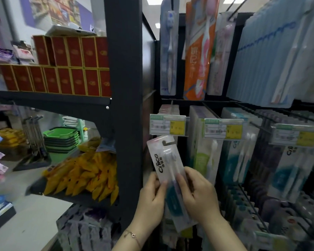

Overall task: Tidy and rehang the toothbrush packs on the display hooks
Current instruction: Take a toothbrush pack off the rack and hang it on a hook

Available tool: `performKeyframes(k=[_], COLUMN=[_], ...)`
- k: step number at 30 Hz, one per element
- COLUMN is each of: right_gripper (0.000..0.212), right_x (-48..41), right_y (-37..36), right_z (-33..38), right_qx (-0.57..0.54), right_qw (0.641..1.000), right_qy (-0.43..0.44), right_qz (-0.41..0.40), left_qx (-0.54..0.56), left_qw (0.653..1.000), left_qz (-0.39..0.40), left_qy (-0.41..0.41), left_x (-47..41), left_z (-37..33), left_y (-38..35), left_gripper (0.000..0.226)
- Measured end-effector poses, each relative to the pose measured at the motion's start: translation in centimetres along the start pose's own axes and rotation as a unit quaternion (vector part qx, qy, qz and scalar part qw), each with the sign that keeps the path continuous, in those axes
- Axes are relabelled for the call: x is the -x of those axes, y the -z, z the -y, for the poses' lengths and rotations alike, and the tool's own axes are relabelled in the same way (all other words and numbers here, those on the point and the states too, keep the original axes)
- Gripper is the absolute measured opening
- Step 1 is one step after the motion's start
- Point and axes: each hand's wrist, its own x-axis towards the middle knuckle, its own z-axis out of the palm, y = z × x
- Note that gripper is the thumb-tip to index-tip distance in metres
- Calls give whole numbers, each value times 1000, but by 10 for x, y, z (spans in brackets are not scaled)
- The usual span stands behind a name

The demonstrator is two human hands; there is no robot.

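Gripping the toothbrush pack (168, 160) low with left hand (152, 198) and right hand (198, 194), fingers (181, 181) curled round it, hang hole (166, 142) up for hooking.

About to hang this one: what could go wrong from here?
The pack is tilted, its hanging hole just below the price tag, which seems to hide the tip of the hook; the hole could miss. The left hand and right hand grip its lower half, so the top may wobble.

Ceiling panels (153, 0) give moderate, even light from above. Rack (124, 69) interior dim. Edges bend and blur, left side most. Pack (163, 160) print sharp; price tags (168, 125) unreadable.
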Motion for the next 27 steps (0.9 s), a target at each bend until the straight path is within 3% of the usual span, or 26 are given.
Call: performKeyframes(k=[4,8,17,23,27], right_gripper=[20,19,16,19,28], right_x=[-23,-36,-32,-26,-44], right_y=[-3,-2,-2,-8,-13], right_z=[7,10,8,10,-3], right_qx=[20,11,-59,-184,-169], right_qw=[1000,1000,996,980,976], right_qy=[7,9,-41,-74,-133], right_qz=[17,-19,-55,-26,-40], left_qx=[2,-7,-7,4,-3], left_qw=[999,998,999,999,997], left_qz=[-13,-5,19,-46,-77], left_qy=[-32,-58,-38,-13,-12], left_x=[-12,-25,-43,-42,-44], left_z=[-8,-16,-17,-7,-7], left_y=[6,5,1,-4,-8], left_gripper=[14,20,22,15,16])
